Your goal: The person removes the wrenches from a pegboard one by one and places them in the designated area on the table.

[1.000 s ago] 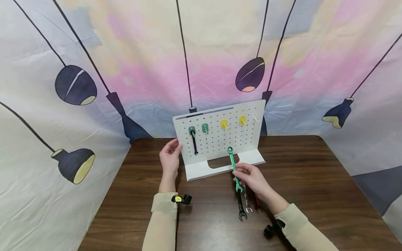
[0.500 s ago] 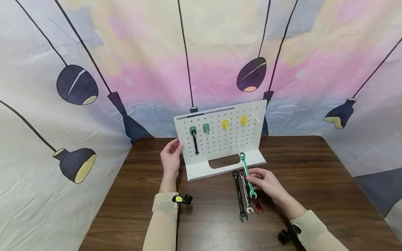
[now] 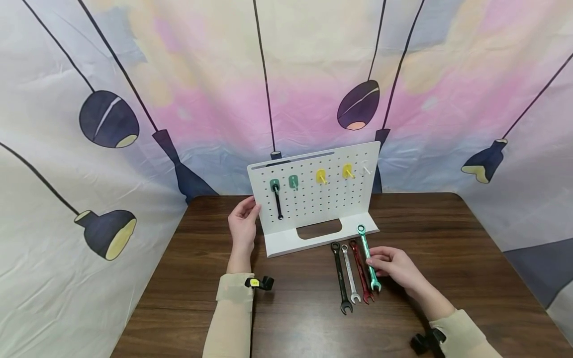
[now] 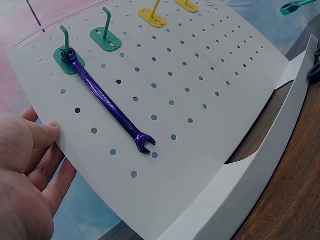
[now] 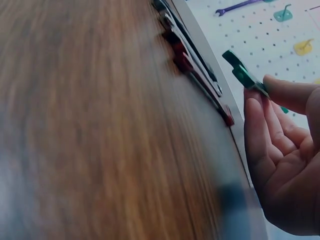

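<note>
A white pegboard stand (image 3: 309,211) stands at the back of the table, and my left hand (image 3: 243,226) holds its left edge, thumb on the front face and fingers behind. From the leftmost green hook (image 4: 64,37) hangs a purple combination wrench (image 4: 107,102), dark in the head view. My right hand (image 3: 396,266) pinches a green ratcheting wrench (image 3: 366,249) between thumb and fingers, ring end towards the board. Just left of it, side by side on the table, lie a black wrench (image 3: 340,278), a silver wrench (image 3: 350,276) and a red wrench (image 3: 360,268).
The board also carries a second green hook (image 3: 293,182), two yellow hooks, one a yellow hook (image 3: 321,176) near the middle, and a clear hook (image 3: 366,168) at the right. Behind the wooden table (image 3: 188,308) hangs a painted cloth (image 3: 304,99).
My right hand has moved right and towards me with the green wrench, away from over the other wrenches, uncovering the red one. My left hand keeps its hold on the board.
</note>
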### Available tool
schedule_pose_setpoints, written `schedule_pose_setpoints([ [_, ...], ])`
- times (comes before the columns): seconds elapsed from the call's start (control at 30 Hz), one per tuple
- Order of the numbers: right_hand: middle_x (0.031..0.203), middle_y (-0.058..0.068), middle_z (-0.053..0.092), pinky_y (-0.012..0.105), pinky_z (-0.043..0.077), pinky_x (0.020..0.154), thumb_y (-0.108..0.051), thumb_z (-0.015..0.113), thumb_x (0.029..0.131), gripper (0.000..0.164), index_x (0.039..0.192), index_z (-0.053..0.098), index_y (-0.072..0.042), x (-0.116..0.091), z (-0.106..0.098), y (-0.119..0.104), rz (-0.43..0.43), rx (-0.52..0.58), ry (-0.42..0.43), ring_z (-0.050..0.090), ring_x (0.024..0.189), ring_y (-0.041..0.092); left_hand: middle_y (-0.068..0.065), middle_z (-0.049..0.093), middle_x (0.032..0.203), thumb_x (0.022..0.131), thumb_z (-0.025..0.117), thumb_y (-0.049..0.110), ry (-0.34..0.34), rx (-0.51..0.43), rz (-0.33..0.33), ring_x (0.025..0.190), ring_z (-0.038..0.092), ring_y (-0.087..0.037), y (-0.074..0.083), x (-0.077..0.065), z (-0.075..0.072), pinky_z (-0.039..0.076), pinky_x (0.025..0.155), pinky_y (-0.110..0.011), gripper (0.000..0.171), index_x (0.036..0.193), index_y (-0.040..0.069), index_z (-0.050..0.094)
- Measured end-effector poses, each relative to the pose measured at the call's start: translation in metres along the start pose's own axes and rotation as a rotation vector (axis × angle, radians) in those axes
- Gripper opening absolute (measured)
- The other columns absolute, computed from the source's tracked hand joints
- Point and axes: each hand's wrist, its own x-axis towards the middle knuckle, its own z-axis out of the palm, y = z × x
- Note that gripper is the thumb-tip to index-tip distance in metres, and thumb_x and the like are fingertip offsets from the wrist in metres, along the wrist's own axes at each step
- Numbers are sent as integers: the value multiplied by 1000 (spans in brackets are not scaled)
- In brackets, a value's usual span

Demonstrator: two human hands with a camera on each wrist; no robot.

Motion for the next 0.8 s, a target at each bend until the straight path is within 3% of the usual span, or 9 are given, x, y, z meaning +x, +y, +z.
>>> schedule_pose_setpoints([
  [0.17,110,15,76,33,62,76,-20,76,102,46,133,63,11,-1,-6,5,24,-27,-19,70,94,18,1,75,102,99,77,4,2,-14,20,94,67,-16,-21,8,-4,56,82,-24,26,125,3,78],
  [0.8,98,9,77,30,59,67,-19,77,101,39,125,68,11,-6,-11,13,42,-107,-22,68,83,16,-2,75,102,97,78,0,12,-23,35,90,67,-14,-22,10,-3,56,77,-24,26,123,3,79],
])
